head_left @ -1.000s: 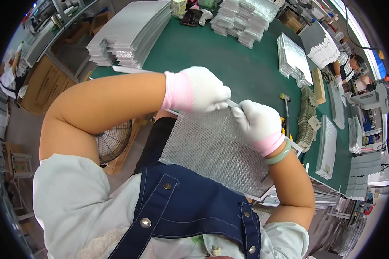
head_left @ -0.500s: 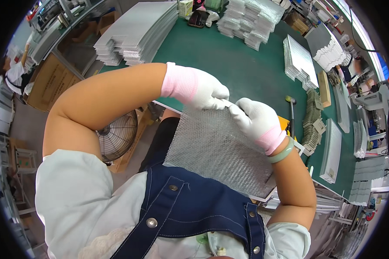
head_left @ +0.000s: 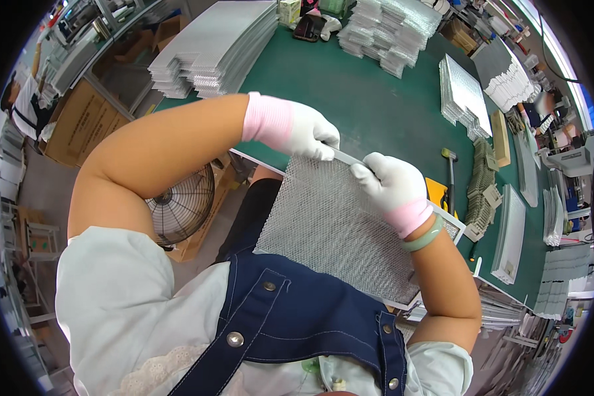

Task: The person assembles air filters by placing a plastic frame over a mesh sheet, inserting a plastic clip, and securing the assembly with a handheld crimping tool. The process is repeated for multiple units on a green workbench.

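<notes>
A green counter [head_left: 297, 86] fills the upper part of the view, bearing a stack of silver panels [head_left: 221, 36] at its far left. Closer to the body, a silver mesh panel [head_left: 340, 228] lies between the counter and the blue apron [head_left: 310, 307], its lower edge against the apron's bib. At its far edge are two white-gloved hands, just apart: the left hand [head_left: 307, 134] and the right hand [head_left: 393, 181]. A hammer [head_left: 450, 178] rests on the counter to the right of them. Smallest is a pale narrow strip [head_left: 348, 157], bridging the gap along the panel's far edge — its long axis slants from the left hand down toward the right. Each grip is clenched on it, thumb against bent fingers, so neither hand is clearly nearer; from both grips — mostly straight toward the body — stretches the mesh panel.
</notes>
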`<action>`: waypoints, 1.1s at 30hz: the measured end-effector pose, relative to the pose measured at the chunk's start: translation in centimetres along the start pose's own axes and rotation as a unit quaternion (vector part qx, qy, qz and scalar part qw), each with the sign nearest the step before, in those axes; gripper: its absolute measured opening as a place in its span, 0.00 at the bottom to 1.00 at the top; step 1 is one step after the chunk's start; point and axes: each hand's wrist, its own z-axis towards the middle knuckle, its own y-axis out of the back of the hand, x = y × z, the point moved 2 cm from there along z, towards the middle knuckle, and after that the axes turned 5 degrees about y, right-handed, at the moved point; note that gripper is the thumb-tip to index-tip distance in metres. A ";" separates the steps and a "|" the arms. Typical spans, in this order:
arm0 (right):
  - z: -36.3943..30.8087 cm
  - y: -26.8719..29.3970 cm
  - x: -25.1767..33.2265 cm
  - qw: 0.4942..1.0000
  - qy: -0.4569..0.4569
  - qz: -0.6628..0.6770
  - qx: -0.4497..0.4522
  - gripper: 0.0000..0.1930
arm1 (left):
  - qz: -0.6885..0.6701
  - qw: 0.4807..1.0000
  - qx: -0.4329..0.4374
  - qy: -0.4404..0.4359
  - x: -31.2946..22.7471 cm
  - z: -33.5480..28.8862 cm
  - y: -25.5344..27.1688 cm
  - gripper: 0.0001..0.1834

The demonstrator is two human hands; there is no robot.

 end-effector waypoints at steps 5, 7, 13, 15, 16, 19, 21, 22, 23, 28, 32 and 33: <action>0.7 0.3 -0.3 0.976 -0.094 0.162 0.111 0.19 | -0.043 0.997 0.053 0.024 -0.2 0.0 0.2 0.16; 0.9 0.0 -0.8 0.977 -0.078 0.139 0.144 0.20 | -0.011 0.998 0.051 0.022 -0.1 0.0 -0.5 0.18; 0.6 -0.7 0.0 0.985 -0.006 0.050 0.163 0.22 | 0.059 0.991 0.050 0.109 -1.6 -1.3 -1.7 0.36; 0.3 -1.1 0.2 0.989 0.000 0.001 0.149 0.22 | 0.138 0.985 0.016 0.099 -1.9 -1.4 -2.2 0.37; 0.1 -1.3 0.3 0.990 0.003 -0.025 0.141 0.22 | 0.207 0.975 -0.021 0.073 -1.7 -1.2 -2.7 0.38; -1.0 0.2 -1.9 0.994 -0.076 0.020 0.072 0.21 | 0.277 0.867 -0.377 -0.171 -2.7 -2.2 -2.2 0.39; -2.9 1.7 -3.9 0.985 -0.125 0.117 0.014 0.19 | 0.266 0.853 -0.430 -0.128 -4.5 -4.7 0.0 0.33; -3.7 2.6 -4.5 0.978 -0.144 0.150 -0.011 0.18 | 0.202 0.875 -0.432 -0.085 -3.1 -6.3 -1.1 0.29; -4.3 3.6 -4.9 0.969 -0.163 0.184 -0.037 0.18 | 0.137 0.891 -0.431 -0.044 -1.8 -8.0 -2.4 0.25; -6.3 7.6 -6.9 0.930 -0.216 0.261 -0.141 0.12 | -0.191 0.975 -0.017 0.115 -0.1 -5.6 -8.7 0.28; -3.4 10.4 -4.9 0.874 -0.149 0.279 -0.368 0.12 | -0.467 0.858 -0.211 -0.023 -3.9 -0.6 -4.3 0.27; -2.7 11.0 -5.2 0.865 -0.109 0.272 -0.407 0.11 | -0.519 0.789 -0.323 -0.071 -4.7 0.6 -2.3 0.25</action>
